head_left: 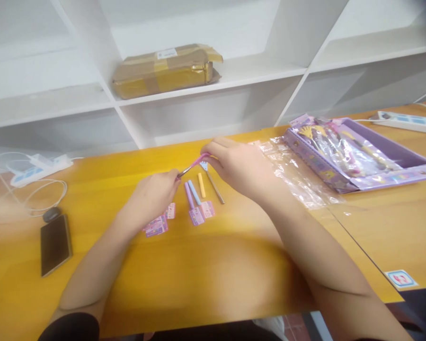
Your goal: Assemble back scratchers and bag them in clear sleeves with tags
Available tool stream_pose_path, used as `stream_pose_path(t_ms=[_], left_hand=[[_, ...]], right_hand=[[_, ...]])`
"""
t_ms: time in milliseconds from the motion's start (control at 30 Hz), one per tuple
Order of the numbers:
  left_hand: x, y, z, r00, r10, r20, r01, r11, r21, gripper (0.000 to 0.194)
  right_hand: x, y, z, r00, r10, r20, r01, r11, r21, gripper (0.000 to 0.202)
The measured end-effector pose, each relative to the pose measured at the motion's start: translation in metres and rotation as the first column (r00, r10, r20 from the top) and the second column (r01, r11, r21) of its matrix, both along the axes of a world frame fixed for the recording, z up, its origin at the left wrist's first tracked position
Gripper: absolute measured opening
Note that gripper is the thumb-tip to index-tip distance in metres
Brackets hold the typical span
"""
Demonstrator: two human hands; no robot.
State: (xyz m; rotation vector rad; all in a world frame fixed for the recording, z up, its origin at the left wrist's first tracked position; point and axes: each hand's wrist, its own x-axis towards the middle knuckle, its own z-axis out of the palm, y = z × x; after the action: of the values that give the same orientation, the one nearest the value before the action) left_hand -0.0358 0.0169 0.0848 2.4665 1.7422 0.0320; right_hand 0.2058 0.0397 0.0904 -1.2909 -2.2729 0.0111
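My left hand (158, 192) is closed on the dark end of a thin metal rod. At the rod's pink end (200, 158), my right hand (234, 163) pinches it; it looks like a small back scratcher, its tip hidden by my fingers. Below my right hand lies a back scratcher with a light blue hand-shaped head (204, 166) and a bare metal rod. Beside it are a yellow tube (201, 185), a blue tube (194, 192) and a purple tube (189, 194). Pink-purple cards (197, 216) lie at the tubes' near ends, and more cards (156, 226) lie under my left wrist.
A purple display box (394, 137) at right holds wrapped back scratchers, with clear plastic wrappers (294, 175) beside it. A phone (56, 245), a mouse-like black object (52, 214) and a power strip (40, 170) are at left. A taped carton (163, 71) sits on the shelf behind.
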Motion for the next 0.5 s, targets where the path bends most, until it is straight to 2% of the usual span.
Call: stream_pose_path(t_ms=[133,200,267,300,367,433,467,500], left_hand=[[-0.002,-0.001,0.002,1.000,-0.006,-0.003,0.006,1.000,0.020,0.029],[-0.003,-0.001,0.001,1.000,-0.007,-0.005,0.007,1.000,0.027,0.029],[-0.004,0.000,-0.001,1.000,-0.001,-0.014,0.001,0.999,0.037,0.029],[-0.005,0.000,-0.001,1.000,0.002,-0.022,-0.001,0.999,0.039,0.030],[-0.005,0.001,-0.002,0.999,0.008,-0.034,-0.007,0.999,0.040,0.031],[-0.004,0.001,-0.002,0.999,0.011,-0.041,-0.009,0.999,0.032,0.032],[-0.004,0.000,-0.002,0.999,0.009,-0.040,-0.008,1.000,0.024,0.033],[-0.003,0.000,-0.001,0.999,0.007,-0.037,-0.007,1.000,0.018,0.032]], right_hand=[[0.014,0.003,0.004,0.998,-0.049,0.029,0.049,0.999,0.000,0.021],[0.031,0.010,0.006,0.994,-0.091,0.067,0.096,0.993,-0.072,0.019],[0.059,0.023,0.006,0.980,-0.153,0.125,0.176,0.962,-0.209,0.021],[0.076,0.032,0.005,0.966,-0.200,0.166,0.241,0.927,-0.287,0.025],[0.113,0.052,-0.003,0.910,-0.323,0.259,0.405,0.820,-0.404,0.036],[0.149,0.075,-0.017,0.830,-0.445,0.337,0.556,0.710,-0.431,0.047],[0.163,0.086,-0.027,0.796,-0.486,0.360,0.604,0.674,-0.425,0.051],[0.176,0.096,-0.038,0.785,-0.496,0.371,0.618,0.666,-0.418,0.056]])
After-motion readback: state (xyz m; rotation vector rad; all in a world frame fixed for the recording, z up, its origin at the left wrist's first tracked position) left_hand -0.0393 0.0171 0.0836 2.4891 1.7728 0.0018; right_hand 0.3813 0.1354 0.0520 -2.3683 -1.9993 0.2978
